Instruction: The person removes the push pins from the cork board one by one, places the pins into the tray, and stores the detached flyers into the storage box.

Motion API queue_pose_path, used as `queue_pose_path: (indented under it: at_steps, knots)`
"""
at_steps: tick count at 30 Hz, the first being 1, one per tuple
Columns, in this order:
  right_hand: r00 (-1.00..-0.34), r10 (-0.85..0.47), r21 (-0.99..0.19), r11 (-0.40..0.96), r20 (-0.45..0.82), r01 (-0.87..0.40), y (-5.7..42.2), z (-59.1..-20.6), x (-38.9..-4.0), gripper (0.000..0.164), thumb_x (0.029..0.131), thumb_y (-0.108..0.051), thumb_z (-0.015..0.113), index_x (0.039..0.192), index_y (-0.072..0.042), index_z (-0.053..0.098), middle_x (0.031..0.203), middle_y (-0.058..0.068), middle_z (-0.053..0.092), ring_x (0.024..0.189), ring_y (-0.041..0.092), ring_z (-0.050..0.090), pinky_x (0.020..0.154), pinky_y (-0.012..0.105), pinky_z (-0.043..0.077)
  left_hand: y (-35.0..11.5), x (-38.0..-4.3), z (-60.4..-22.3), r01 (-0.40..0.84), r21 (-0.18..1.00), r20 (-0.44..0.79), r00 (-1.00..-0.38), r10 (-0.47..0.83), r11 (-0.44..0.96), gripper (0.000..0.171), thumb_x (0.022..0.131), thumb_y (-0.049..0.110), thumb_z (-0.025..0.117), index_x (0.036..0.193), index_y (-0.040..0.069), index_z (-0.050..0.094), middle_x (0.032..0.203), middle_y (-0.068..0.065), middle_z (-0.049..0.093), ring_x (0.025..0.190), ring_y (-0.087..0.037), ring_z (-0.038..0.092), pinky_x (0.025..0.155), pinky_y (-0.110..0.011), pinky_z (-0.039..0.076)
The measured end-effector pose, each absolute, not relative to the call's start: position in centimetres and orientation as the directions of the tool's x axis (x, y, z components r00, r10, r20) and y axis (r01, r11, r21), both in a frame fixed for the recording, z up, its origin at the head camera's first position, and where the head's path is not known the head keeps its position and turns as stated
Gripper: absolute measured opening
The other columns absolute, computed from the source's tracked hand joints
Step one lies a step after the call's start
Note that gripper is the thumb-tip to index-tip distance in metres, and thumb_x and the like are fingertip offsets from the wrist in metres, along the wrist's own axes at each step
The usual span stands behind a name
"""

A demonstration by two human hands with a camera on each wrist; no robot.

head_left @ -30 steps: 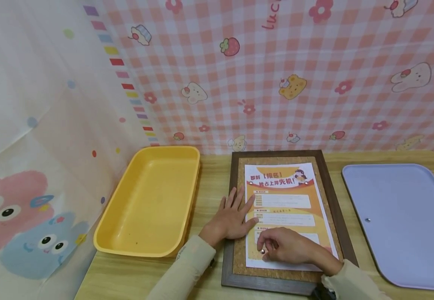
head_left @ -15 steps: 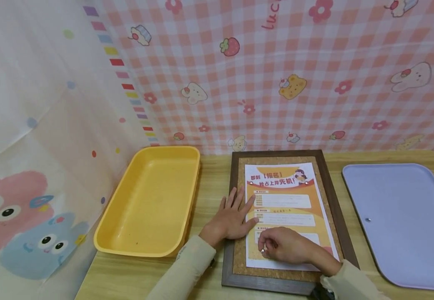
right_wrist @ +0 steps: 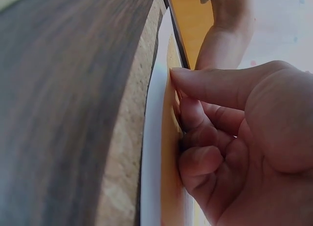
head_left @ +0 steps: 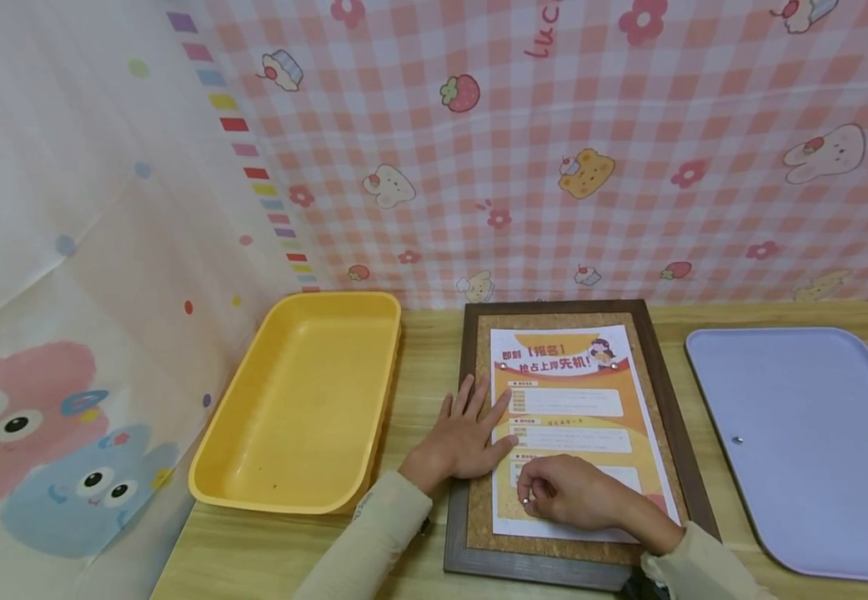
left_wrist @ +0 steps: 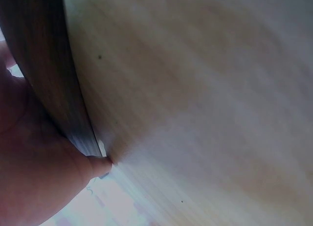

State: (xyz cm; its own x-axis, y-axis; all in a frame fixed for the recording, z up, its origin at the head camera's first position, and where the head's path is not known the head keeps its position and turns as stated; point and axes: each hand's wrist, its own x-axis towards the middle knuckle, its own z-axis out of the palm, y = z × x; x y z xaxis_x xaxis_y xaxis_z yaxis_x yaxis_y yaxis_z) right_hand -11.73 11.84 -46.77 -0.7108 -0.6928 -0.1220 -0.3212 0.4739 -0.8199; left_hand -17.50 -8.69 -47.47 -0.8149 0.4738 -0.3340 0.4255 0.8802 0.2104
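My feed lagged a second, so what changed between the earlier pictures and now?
The right hand has closed in slightly on the silver pin, hiding more of it. The left hand, paper sheet, cork board, yellow tray and lilac tray stayed put.

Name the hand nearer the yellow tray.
Left. The left hand lies between the yellow tray and the right hand, which is farther off, over the printed sheet.

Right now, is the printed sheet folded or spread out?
Spread out: the printed sheet lies face up on the corkboard, two pins near its top.
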Motion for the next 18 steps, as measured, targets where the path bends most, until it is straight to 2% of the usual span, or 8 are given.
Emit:
queue_pose_path:
  at_steps: [18]
  knots:
    - [-0.714, -0.690, -0.818, 0.476, -0.118, -0.325, 11.90, -46.81, -11.59, 0.009, 0.093, -0.012, 0.068, 0.087, -0.018, 0.065, 0.063, -0.014, 0.048, 0.055, -0.002, 0.042, 0.055, 0.020, 0.039, -8.74, -17.47, -47.47, 0.429, 0.209, -0.323, -0.818, 0.476, 0.879, 0.068, 0.104, 0.059, 0.025, 0.161, 0.031, 0.001, 0.167, -0.004, -0.013, 0.152, -0.027, -0.016, 0.123, -0.052, 0.004]
